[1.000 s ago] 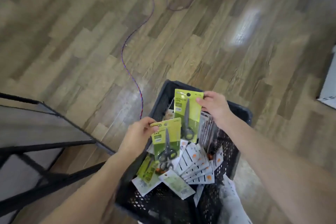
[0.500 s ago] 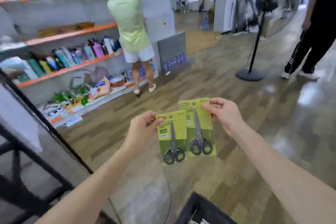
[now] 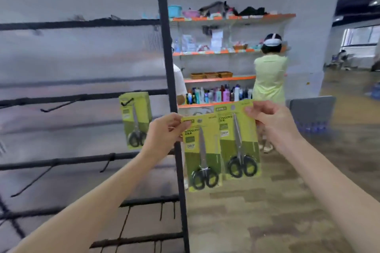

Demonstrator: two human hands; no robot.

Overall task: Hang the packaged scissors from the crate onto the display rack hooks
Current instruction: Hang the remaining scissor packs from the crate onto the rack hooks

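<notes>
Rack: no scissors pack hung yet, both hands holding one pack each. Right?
Not quite. The head view shows one pack already hanging on a rack hook. The left hand and right hand do each hold one pack.

The display rack (image 3: 82,92) at the left of the frame was smeared by blur, its hooks hard to count, and it ran off the left and bottom edges. The left hand (image 3: 162,135) covered the lower right corner of the hung scissors pack (image 3: 135,119). Small print on all packs was unreadable. Shelf goods (image 3: 218,94) at upper centre were too small to identify.
</notes>
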